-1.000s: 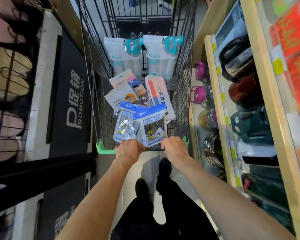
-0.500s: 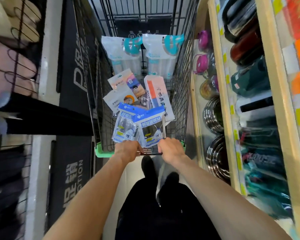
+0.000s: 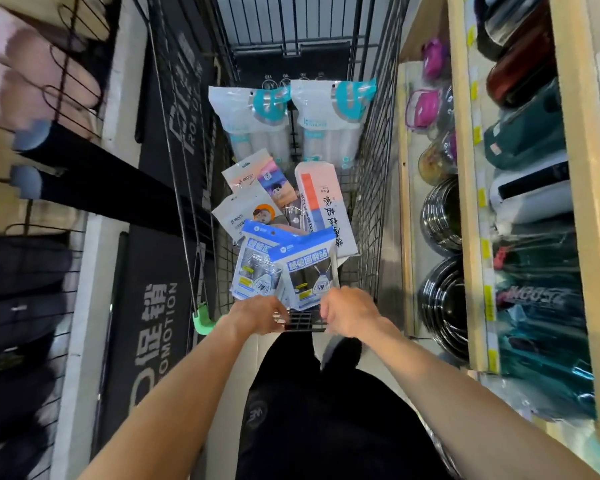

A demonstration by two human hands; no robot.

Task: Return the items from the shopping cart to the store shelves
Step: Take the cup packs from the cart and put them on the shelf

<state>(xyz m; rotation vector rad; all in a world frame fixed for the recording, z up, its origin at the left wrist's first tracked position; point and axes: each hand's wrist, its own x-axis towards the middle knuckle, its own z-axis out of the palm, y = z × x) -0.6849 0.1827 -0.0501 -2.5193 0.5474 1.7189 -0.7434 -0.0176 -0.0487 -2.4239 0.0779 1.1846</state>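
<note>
A narrow aisle runs between store shelves (image 3: pixel 465 202). Both hands, left hand (image 3: pixel 260 315) and right hand (image 3: pixel 349 315), each have a curled grip on the shopping cart (image 3: pixel 371 188) handle. At twelve o'clock, the blue packets (image 3: pixel 305 271) look light, floppy and slick, so pinch one by its top edge.

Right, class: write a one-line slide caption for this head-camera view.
Both hands, left and right, grip the shopping cart full of packets beside store shelves.

The shopping cart (image 3: pixel 368 188) rolled farther along the aisle, with the left hand (image 3: pixel 260 315) and right hand (image 3: pixel 350 315) gripping its near handle throughout. On the right, the wooden shelf (image 3: pixel 465 209) slid nearer: the pink-lidded jars (image 3: pixel 425 105) drew back from beside the cart's middle to its far end, and the stacked dark bowls (image 3: pixel 442 303) came up beside the handle. On the left, the black promotion sign (image 3: pixel 156 327) dropped to the near side, and a second sign (image 3: pixel 184 109) appeared beyond it.
</note>
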